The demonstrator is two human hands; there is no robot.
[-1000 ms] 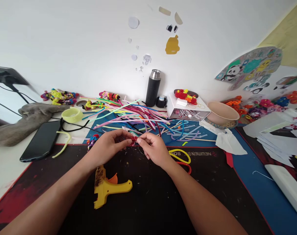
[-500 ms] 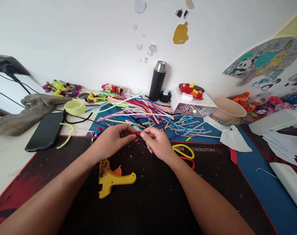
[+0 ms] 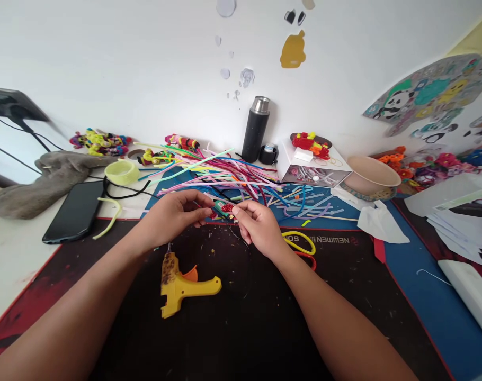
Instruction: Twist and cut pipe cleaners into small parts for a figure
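My left hand (image 3: 176, 214) and my right hand (image 3: 258, 228) meet above the black desk mat (image 3: 233, 317), both pinching a small red pipe-cleaner piece (image 3: 226, 208) between their fingertips. A green bit shows beside the red piece. Just behind my hands lies a big heap of coloured pipe cleaners (image 3: 225, 177). A yellow glue gun (image 3: 181, 284) lies on the mat under my left wrist. Red-and-yellow scissors (image 3: 300, 246) lie right of my right hand.
A black phone (image 3: 74, 211), a grey cloth (image 3: 42, 182) and a yellow tape roll (image 3: 122, 172) sit at left. A black flask (image 3: 256, 129), a white box (image 3: 314, 169), a beige bowl (image 3: 371, 177), tissue (image 3: 380, 225) and papers (image 3: 459, 217) stand behind and right.
My hands have lifted slightly and kept working the red piece between the fingertips. The view has shifted down and to the right; the things on the desk have stayed put.
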